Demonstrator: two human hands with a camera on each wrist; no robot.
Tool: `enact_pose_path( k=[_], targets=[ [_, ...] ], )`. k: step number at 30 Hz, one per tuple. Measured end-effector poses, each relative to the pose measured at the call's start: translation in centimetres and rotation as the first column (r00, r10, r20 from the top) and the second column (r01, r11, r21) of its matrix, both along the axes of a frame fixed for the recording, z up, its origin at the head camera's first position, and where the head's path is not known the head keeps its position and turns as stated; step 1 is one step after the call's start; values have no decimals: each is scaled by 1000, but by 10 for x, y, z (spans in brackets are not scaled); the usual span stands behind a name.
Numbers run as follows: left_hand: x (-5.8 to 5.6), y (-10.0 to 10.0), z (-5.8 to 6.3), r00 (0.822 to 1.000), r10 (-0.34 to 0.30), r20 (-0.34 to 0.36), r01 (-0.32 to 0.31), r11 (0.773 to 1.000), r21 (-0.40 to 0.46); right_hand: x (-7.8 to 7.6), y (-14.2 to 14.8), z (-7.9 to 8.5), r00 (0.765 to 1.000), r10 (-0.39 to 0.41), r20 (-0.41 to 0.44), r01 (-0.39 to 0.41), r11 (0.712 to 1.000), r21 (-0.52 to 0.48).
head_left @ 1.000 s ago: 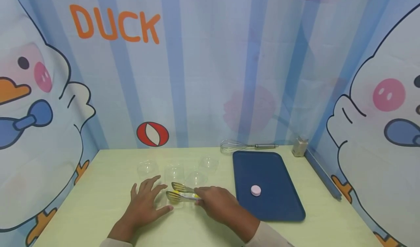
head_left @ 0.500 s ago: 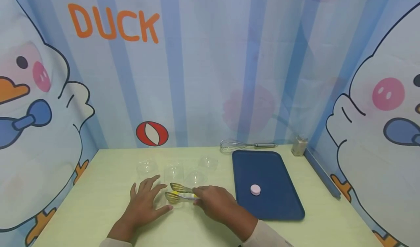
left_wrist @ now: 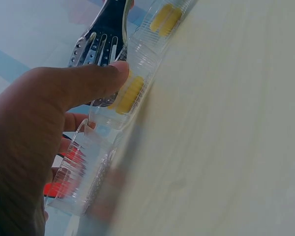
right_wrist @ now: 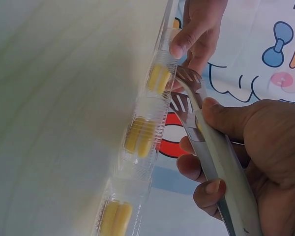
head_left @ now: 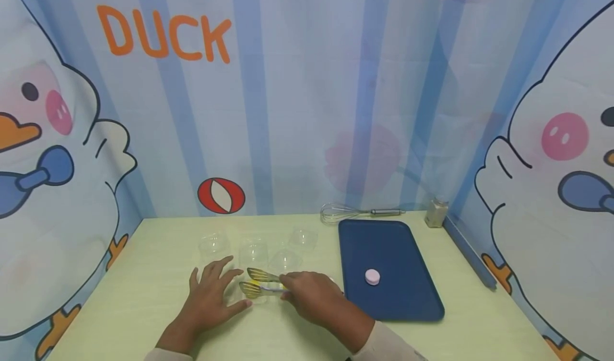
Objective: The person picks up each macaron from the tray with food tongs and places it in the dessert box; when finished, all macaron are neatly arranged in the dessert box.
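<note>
Right grip (head_left: 312, 299) has its fingers wrapped round the tongs (right_wrist: 223, 162), ends spread apart at the leftmost clear box (right_wrist: 163, 56) on the bench (head_left: 163, 275); can't tell if they touch the yellow macarons (right_wrist: 154, 78) inside it. Left grip (head_left: 208, 301): fingers spread at that same box, no firm hold I can make out. My read: placing or releasing step, this box nearly done. Boxes to its right hold a second yellow pair (right_wrist: 132, 137) and a third yellow pair (right_wrist: 108, 219). Pink macaron (head_left: 372, 277) lies on the blue tray (head_left: 393, 243). Next move, I'd say, calls for backing the tongs clear, ends apart, left fingers steadying the thin plastic, then reaching for the pink one.
</note>
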State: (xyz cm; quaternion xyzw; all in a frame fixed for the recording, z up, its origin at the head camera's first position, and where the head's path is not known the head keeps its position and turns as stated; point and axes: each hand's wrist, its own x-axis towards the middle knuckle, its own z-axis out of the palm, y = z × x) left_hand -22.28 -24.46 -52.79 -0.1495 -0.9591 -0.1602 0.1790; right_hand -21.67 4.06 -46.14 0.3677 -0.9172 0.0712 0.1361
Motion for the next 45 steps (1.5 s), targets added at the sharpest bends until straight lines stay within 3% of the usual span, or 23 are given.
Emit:
enact_pose_path(
  k=[15, 20, 33, 45],
  targets=[
    [7, -12, 10, 998, 52, -28, -54, 996, -65, 3, 14, 4, 994, -46, 104, 55, 995, -86],
    [10, -26, 8, 996, 64, -54, -65, 998, -18, 1, 26, 3, 991, -73, 114, 86, 990, -116],
    [15, -43, -2, 995, -20, -96, 34, 988, 149, 1, 69, -2, 976, -168, 141, 194, 961, -197],
    [14, -45, -5, 1000, 1, -3, -1, 981, 196, 5, 100, -7, 943, -279, 181, 315, 925, -212]
  ],
)
